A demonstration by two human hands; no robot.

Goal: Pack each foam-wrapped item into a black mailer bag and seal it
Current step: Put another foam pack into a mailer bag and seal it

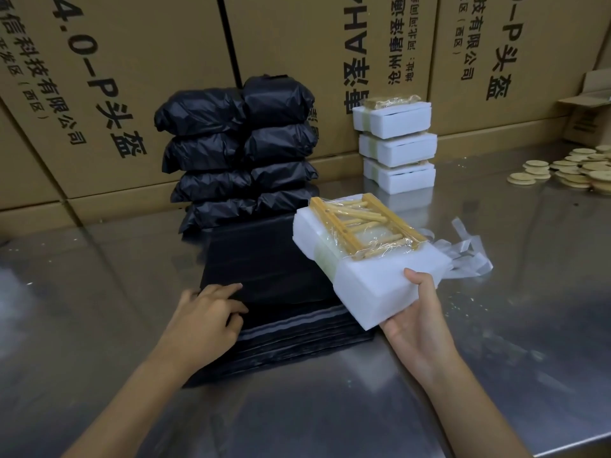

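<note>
Several cartons [139,77] read "头盔" behind the hand-held foam-wrapped item [370,269].

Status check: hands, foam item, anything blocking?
Left hand fingers on flat mailer bag stack. Right hand grips foam-wrapped item, not bagged. Nothing in the way.

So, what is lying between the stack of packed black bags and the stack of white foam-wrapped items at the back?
Head view: bare steel table between the packed black bags and the white foam-wrapped items; cardboard boxes behind.
</note>
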